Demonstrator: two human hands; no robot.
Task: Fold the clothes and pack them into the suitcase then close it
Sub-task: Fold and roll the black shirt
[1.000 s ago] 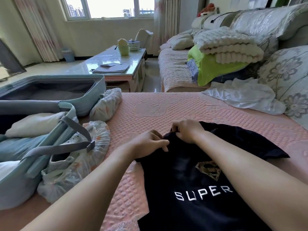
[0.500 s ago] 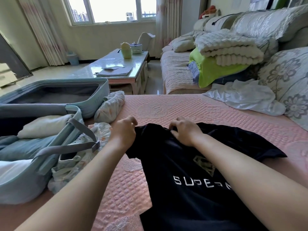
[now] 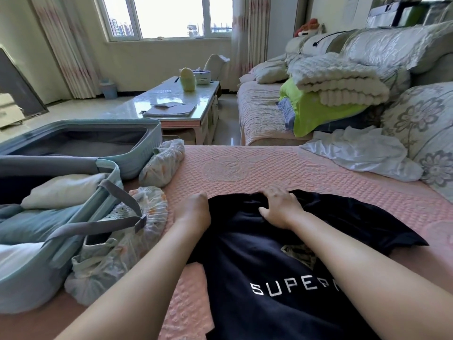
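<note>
The black T-shirt (image 3: 245,266) with white letters lies flat on the pink bed cover (image 3: 269,168), directly in front of the person. The left hand (image 3: 193,212) is at the left edge of the T-shirt, its fingers curled around the cloth. The right hand (image 3: 282,209) lies on the bunched collar with bent fingers; I cannot tell if it pinches the cloth.

Left of the T-shirt stands an open suitcase (image 3: 147,153). Its nearer half contains a folded cream garment (image 3: 61,190) and a blue garment (image 3: 31,222) under grey straps (image 3: 98,224). Between the suitcase and the T-shirt lies a patterned bundle (image 3: 115,253). Far right of the T-shirt is a crumpled white cloth (image 3: 362,153). Behind the T-shirt are a sofa (image 3: 257,111) with folded blankets (image 3: 338,82), a low table (image 3: 147,106) and a window (image 3: 169,15)
</note>
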